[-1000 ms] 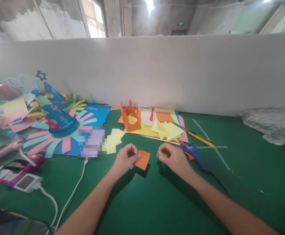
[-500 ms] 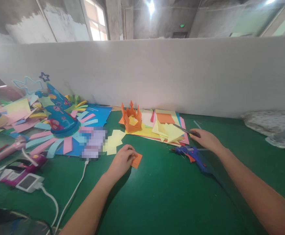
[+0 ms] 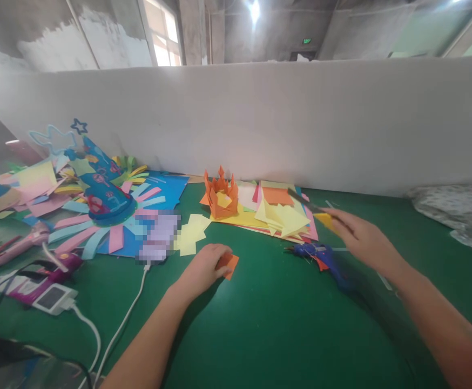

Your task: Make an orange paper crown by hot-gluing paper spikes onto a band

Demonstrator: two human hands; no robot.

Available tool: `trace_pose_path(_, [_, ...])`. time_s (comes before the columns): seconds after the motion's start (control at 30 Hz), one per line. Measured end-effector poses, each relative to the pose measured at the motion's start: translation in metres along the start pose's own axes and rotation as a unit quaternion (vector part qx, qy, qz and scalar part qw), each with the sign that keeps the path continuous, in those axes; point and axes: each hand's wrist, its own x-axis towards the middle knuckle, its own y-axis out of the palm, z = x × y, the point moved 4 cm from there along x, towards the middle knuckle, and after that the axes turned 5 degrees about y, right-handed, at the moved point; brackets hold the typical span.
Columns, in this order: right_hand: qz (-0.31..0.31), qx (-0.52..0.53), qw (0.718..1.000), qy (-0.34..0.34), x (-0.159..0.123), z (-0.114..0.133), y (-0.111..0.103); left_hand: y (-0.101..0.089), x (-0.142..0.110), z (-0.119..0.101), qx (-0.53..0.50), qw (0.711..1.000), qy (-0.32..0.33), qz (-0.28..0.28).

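My left hand point(image 3: 206, 267) is closed on a small orange paper square point(image 3: 231, 267), its fingers covering the left part, low over the green tabletop. Out to the right, my right hand point(image 3: 359, 235) is closed around what look like scissors point(image 3: 305, 202), with dark slim blades and some yellow at the handle. The blades point away to the left, above the stacked coloured paper point(image 3: 287, 220); motion blurs them a little. Just below that hand lies a blue hot glue gun point(image 3: 317, 254) on the table. An orange paper crown point(image 3: 222, 199) stands beyond my left hand.
Yellow paper pieces point(image 3: 191, 233) lie by a blurred-out phone point(image 3: 161, 235) on a white cable. Blue cone hats point(image 3: 108, 197) and paper strips crowd the left, with a pink glue gun point(image 3: 21, 248) nearby. A white partition point(image 3: 260, 124) bounds the back; a plastic-wrapped bundle point(image 3: 454, 202) sits right.
My right hand has lifted the scissors off the paper stack, tilting them and showing yellow at the handle. My left hand stays at the orange square. The view has shifted slightly.
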Motion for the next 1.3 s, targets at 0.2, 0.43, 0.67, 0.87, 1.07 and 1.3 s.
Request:
trace_pose_path(0.2, [0.265,0.129,0.953,-0.066,-0.066,0.070,0.033,-0.004,-0.002,0.002,-0.001,0.999,0.029,-0.012])
trace_pose_path(0.43, [0.332,0.115,0.932,-0.091,-0.090,0.091,0.067,-0.004,-0.003,0.006,0.000,0.999,0.048,-0.019])
trace_pose_path(0.67, [0.332,0.068,0.932,-0.130,-0.092,0.102,0.071,-0.003,-0.002,0.004,-0.002,0.999,0.050,-0.020])
trace_pose_path(0.87, [0.268,0.001,0.948,-0.172,-0.091,0.101,0.075,-0.001,-0.002,0.008,-0.004,0.999,0.042,-0.023])
trace_pose_path(1.07, [0.216,-0.059,0.957,-0.185,-0.088,0.100,0.078,-0.002,-0.002,0.005,-0.010,0.999,0.045,-0.019])
trace_pose_path(1.3, [0.167,-0.072,0.966,-0.182,-0.086,0.102,0.084,-0.006,-0.001,-0.003,0.036,0.998,0.045,-0.027])
